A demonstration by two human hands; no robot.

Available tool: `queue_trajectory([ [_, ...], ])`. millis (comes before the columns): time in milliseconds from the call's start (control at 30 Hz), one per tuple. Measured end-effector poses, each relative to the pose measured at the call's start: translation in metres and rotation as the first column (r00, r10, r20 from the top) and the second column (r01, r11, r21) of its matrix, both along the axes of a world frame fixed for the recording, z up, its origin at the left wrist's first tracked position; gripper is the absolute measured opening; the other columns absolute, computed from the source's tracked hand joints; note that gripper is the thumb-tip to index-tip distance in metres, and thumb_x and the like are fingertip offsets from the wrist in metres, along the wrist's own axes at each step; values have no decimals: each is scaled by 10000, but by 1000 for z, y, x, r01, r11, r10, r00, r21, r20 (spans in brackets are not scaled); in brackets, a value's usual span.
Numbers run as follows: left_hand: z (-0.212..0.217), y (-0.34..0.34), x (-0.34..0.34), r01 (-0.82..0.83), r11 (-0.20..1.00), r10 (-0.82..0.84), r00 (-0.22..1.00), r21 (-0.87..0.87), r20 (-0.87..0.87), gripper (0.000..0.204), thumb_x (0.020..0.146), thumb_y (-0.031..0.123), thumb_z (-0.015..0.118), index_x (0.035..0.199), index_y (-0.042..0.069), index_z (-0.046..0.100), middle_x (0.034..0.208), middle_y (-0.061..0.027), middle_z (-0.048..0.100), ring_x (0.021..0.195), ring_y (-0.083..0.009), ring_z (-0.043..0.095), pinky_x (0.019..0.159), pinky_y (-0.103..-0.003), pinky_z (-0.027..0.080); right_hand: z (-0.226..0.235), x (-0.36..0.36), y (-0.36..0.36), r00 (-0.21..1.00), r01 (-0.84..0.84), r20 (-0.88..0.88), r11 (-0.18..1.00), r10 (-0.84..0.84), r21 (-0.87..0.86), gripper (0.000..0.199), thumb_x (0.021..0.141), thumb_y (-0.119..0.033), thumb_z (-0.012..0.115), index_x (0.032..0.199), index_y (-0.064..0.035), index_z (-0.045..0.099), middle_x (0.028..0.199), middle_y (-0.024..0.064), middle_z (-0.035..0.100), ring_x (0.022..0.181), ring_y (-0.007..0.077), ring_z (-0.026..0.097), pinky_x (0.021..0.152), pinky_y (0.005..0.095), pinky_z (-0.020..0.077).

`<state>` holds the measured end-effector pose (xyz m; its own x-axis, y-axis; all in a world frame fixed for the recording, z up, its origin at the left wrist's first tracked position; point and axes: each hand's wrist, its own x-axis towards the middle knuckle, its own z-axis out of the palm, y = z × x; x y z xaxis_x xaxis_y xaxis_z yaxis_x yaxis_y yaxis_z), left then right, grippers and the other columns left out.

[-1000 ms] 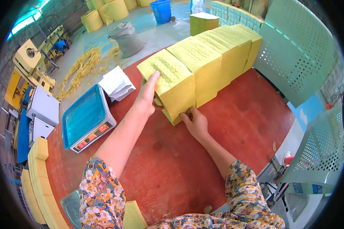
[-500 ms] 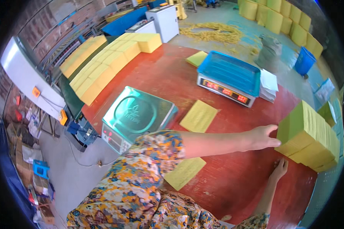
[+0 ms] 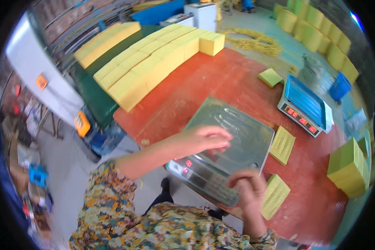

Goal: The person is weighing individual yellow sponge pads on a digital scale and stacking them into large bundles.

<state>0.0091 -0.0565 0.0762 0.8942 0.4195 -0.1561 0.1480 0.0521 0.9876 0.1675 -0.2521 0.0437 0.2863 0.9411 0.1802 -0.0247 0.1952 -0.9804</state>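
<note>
My left hand hovers over the silver platform scale, fingers loosely stretched and nothing visible in them. Blurred by motion, my right hand is above the scale's front right corner; its fingers look bent, and their grip cannot be made out. The scale's plate bears no load, and red digits glow on its panel. Just right of it lie a flat yellow sheet pad and a second yellow pad, close to my right hand. A stack of yellow paper stands at the table's right edge.
Long rows of yellow paper blocks line the far left of the red table. A blue-tray scale stands at the right, with a small yellow pad beside it. A blue bin is on the floor beyond.
Both hands have left the yellow stack at the right and come over to the silver scale. The view has swung left, shifting the table's things rightward.
</note>
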Motion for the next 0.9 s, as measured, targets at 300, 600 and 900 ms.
queue_trajectory([
  [300,16,121,-147,-155,984,149,986,-83,-80,336,1010,259,537,1238,18,590,1162,-131,651,1056,-185,631,899,-328,516,-57,-213,143,875,-337,-399,937,274,-95,228,974,-33,552,1201,-7,550,959,51,630,818,109,612,746,258,509],
  [600,5,230,-164,-137,989,144,979,56,-145,357,984,297,564,1202,16,600,1113,-112,666,1014,-189,650,859,-331,528,-123,-253,201,932,13,363,1000,-7,-15,296,838,-52,652,1130,-39,606,1076,159,635,963,347,628,819,393,531],
  [900,-53,556,2,-155,683,360,922,714,-144,350,879,335,614,1049,34,667,982,-95,698,928,-217,658,775,-354,516,-161,-248,214,763,261,627,962,-158,-75,366,769,-5,689,1129,-19,625,1276,187,570,1163,379,563,949,442,501],
])
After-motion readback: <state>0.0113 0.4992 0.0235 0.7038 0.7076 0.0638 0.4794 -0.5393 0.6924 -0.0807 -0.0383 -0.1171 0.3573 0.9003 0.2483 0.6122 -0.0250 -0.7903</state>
